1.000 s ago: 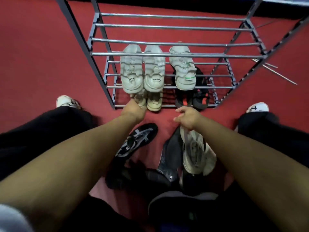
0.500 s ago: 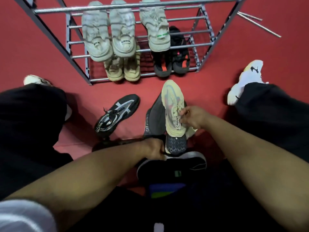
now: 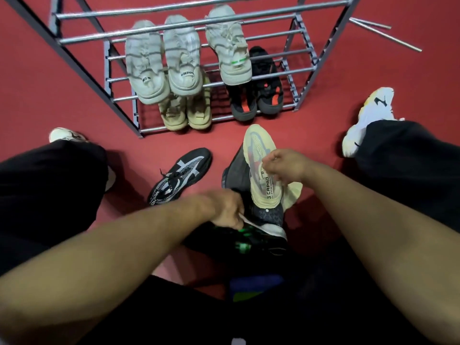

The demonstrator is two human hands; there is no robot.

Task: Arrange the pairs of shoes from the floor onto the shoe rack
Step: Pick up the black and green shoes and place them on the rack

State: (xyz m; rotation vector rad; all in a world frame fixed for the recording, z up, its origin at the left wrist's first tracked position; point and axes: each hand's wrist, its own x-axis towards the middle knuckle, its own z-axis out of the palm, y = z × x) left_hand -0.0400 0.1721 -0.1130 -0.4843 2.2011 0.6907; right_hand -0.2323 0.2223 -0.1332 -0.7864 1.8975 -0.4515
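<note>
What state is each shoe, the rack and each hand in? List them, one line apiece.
Shoe rack: upright, partly filled.
White pair: on upper rail.
Single white shoe: on upper rail, unpaired.
Beige pair: on bottom rail.
Black-orange pair: on bottom rail.
Cream shoe: lifted, held by right hand.
Black-green shoe: on floor, gripped by left hand.
Black-white shoe: on floor, untouched.

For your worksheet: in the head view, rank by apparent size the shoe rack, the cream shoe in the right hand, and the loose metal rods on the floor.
1. shoe rack
2. cream shoe, though its nearness to the camera enlarges it
3. loose metal rods
</note>
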